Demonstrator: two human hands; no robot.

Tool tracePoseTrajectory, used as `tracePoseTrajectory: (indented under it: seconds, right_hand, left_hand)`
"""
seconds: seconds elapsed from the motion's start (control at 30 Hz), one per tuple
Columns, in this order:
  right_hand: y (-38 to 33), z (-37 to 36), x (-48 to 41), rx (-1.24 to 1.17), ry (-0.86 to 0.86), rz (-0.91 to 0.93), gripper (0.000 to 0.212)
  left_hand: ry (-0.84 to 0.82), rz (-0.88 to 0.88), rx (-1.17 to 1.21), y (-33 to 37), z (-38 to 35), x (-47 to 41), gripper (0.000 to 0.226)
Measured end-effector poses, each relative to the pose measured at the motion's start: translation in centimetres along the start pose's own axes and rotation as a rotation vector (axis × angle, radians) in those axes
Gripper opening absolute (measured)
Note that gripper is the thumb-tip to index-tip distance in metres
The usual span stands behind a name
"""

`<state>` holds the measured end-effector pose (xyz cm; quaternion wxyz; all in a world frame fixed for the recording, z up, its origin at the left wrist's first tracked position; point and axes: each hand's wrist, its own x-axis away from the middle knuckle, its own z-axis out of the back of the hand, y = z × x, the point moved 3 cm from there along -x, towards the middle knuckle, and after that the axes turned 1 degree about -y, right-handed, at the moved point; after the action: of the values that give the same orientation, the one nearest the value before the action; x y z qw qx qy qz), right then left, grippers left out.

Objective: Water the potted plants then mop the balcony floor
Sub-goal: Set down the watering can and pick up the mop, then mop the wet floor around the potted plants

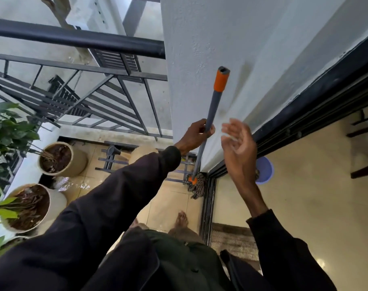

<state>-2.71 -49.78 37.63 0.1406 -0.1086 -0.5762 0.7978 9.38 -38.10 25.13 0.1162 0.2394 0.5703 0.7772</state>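
Note:
A mop with a grey handle and orange grip leans against the white wall, its brown string head resting on the balcony tiles by the door track. My left hand is closed around the handle about halfway up. My right hand hovers just right of the handle, fingers spread, holding nothing. Two cream pots with soil stand at the left: the far pot and the near pot, both with green leaves. The tiles by the pots look wet.
A black metal railing bounds the balcony at the far side. A sliding-door track runs beside my bare feet. Indoors lie a blue basin and a woven mat. A metal rack lies on the tiles.

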Motion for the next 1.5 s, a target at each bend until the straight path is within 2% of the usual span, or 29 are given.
tracePoseTrajectory:
  seconds: [0.1,0.13,0.23,0.33,0.5,0.63,0.73,0.8,0.9,1.07,1.2,1.33,1.5]
  right_hand:
    - [-2.4,-0.9,-0.3,-0.050,-0.015,0.178,0.060]
    - [-3.4,-1.4,-0.4,-0.076,-0.024,0.216,0.058]
    - [-5.9,-2.4,-0.5,-0.113,0.027,0.264,0.034]
    - [-6.6,-3.0,-0.7,-0.103,0.114,0.260,0.057]
    - [-8.3,-3.6,-0.8,-0.027,0.076,0.346,0.055]
    - [-7.9,-4.0,-2.1,-0.092,0.085,0.268,0.054]
    - [-6.4,-4.3,-1.5,-0.143,0.083,0.177,0.053]
    - [-5.7,-4.5,-0.4,-0.212,0.045,0.130,0.054]
    - [-5.1,-5.1,1.4,-0.323,-0.024,0.101,0.058]
    - [-3.2,-7.7,5.1,-0.399,-0.078,0.111,0.057]
    - [-0.7,-10.6,7.7,-0.415,-0.183,0.079,0.057]
    - [0.9,-13.3,8.8,-0.424,-0.185,0.035,0.054]
    - [1.9,-17.8,11.3,-0.444,-0.218,-0.037,0.049]
  left_hand:
    - [-0.052,-0.031,-0.031,-1.1,-0.8,3.7,0.034]
    - [-0.080,-0.034,-0.051,-1.5,-1.3,4.7,0.036]
    - [-0.115,-0.027,-0.150,-2.6,-2.9,7.3,0.043]
    - [-0.109,-0.029,-0.195,-2.9,-4.2,9.1,0.051]
    - [-0.083,-0.066,-0.180,-1.0,-4.8,10.3,0.052]
    - [-0.143,-0.050,-0.228,-2.1,-4.7,10.3,0.040]
    - [-0.116,-0.047,-0.297,-3.3,-4.8,11.2,0.027]
    - [-0.075,-0.076,-0.340,-4.3,-4.6,12.2,0.026]
    - [0.034,-0.109,-0.430,-5.8,-3.7,13.7,0.035]
    - [0.190,-0.144,-0.535,-8.2,-0.9,16.8,0.022]
    - [0.259,-0.088,-0.577,-11.5,1.6,19.1,0.013]
    - [0.323,0.008,-0.597,-13.8,3.5,20.8,0.014]
    - [0.311,0.151,-0.509,-17.1,6.6,24.2,0.014]
